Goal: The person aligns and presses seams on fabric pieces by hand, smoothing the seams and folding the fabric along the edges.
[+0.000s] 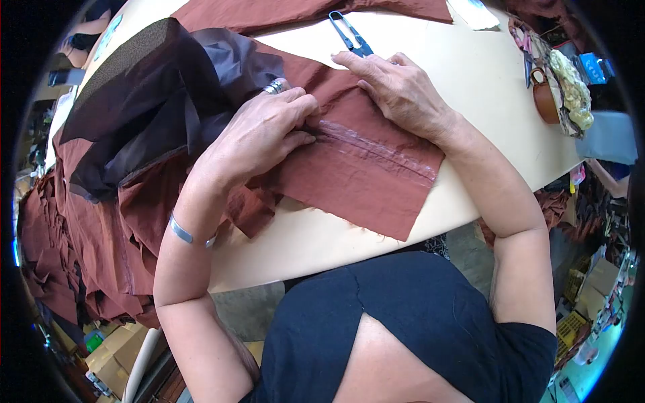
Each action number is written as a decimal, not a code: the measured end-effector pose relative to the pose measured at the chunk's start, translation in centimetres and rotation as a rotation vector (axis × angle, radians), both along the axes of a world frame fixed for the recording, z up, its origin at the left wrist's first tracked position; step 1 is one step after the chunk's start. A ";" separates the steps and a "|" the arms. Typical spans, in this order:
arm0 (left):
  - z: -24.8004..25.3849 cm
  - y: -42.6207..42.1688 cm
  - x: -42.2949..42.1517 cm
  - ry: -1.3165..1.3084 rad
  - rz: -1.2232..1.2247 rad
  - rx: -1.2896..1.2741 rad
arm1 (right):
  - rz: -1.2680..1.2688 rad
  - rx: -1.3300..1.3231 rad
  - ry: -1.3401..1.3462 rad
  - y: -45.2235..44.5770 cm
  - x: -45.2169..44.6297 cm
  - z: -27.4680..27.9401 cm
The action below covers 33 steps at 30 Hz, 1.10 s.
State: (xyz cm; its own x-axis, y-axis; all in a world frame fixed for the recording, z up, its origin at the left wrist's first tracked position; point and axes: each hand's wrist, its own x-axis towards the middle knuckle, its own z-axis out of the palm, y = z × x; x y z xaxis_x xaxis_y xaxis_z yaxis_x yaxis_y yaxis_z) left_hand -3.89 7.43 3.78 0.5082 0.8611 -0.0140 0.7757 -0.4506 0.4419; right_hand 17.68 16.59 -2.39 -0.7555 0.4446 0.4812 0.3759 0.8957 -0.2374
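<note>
A rust-brown cloth (376,168) with a pale-marked seam lies on the cream table (500,87). My left hand (269,127), with a ring and a bracelet, pinches the cloth at the left end of the seam. My right hand (403,91) rests on the cloth's upper edge with its fingers apart. Just beyond its fingertips are blue thread snips (348,35), partly covered by the hand. Sheer dark fabric (154,101) is bunched to the left of my left hand, on top of more rust-brown cloth (87,221) that hangs over the table's edge.
Another brown piece (302,12) lies along the far side. At the right edge are a brown round case (545,97), a pale yellow crumpled bundle (571,87) and a blue box (592,68). Cardboard boxes (121,356) stand below left. Part of another person shows at top left.
</note>
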 end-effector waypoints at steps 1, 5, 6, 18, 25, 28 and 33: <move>0.0 0.0 0.0 -0.007 0.003 -0.007 | 0.003 0.004 0.001 0.0 0.0 0.0; -0.2 0.2 0.0 -0.011 0.011 -0.008 | 0.002 0.008 -0.005 0.0 0.1 0.2; -0.1 0.1 -0.2 -0.008 0.012 -0.001 | 0.003 0.014 -0.004 -0.1 0.0 0.3; -0.8 -0.2 -0.1 0.069 -0.173 0.294 | 0.035 0.000 0.006 0.1 0.0 0.1; -1.0 -0.9 0.1 0.241 -0.216 0.306 | 0.034 0.012 0.016 0.1 0.0 0.1; -1.1 -0.7 -0.3 0.227 -0.225 0.304 | 0.037 0.017 0.030 0.0 -0.1 0.1; -0.5 -0.4 0.2 0.293 -0.197 0.261 | 0.027 0.030 0.021 0.0 0.0 0.1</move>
